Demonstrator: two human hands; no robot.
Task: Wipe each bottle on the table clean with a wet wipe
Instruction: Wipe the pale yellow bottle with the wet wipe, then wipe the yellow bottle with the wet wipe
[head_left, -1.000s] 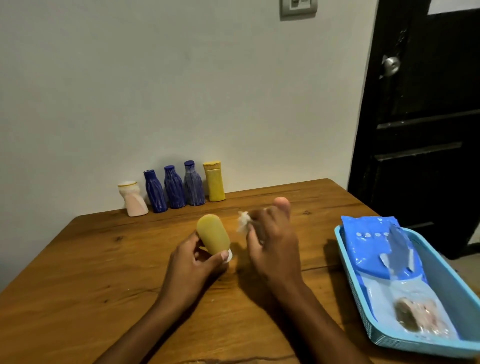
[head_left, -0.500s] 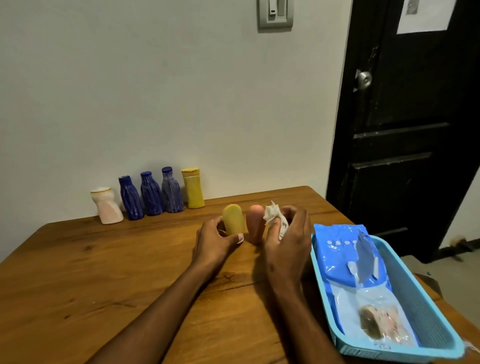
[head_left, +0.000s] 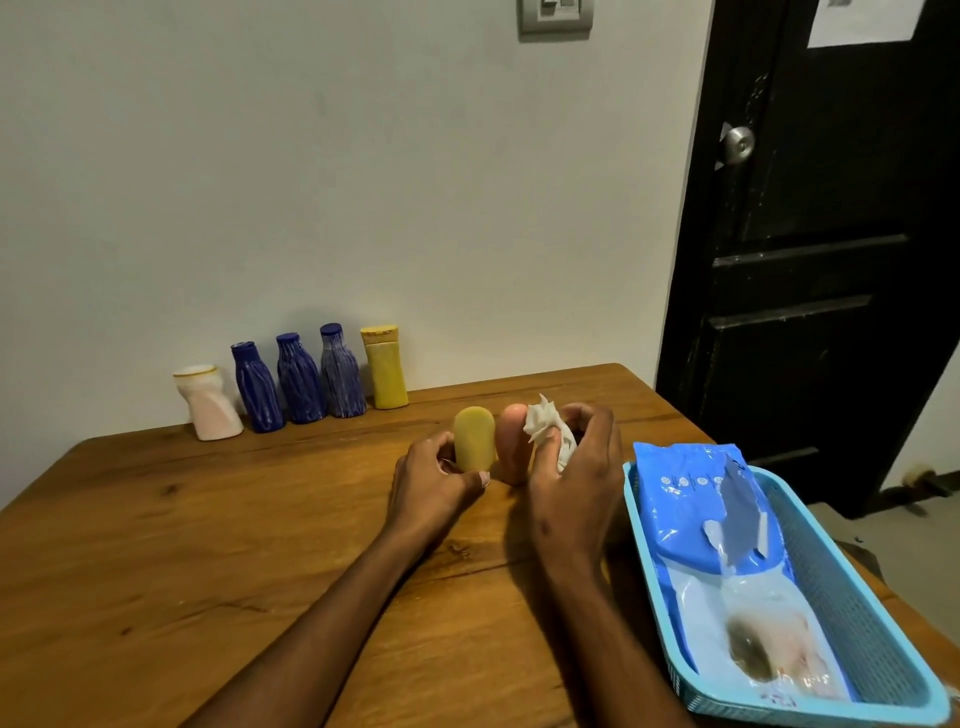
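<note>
- Nearest you on the right, a light blue basket (head_left: 852, 613) sits at the table's edge with a blue wet-wipe pack (head_left: 727, 561) lying inside it.
- Your left hand (head_left: 434, 483) grips the small yellow bottle (head_left: 474, 439) low on its body, fingers and thumb curled round it; the bottle stands upright on the wooden table (head_left: 156, 545).
- Your right hand (head_left: 574, 483) is wrapped round a crumpled white wet wipe (head_left: 543, 423), which it holds against the orange bottle (head_left: 511, 441).
- The orange bottle stands just beside the yellow one, on its right.
- Farther back, against the wall, stands a row: a pink-and-white bottle (head_left: 208, 402), three blue bottles (head_left: 298, 379) and a tall yellow bottle (head_left: 384, 366), all upright and well apart from your hands.
</note>
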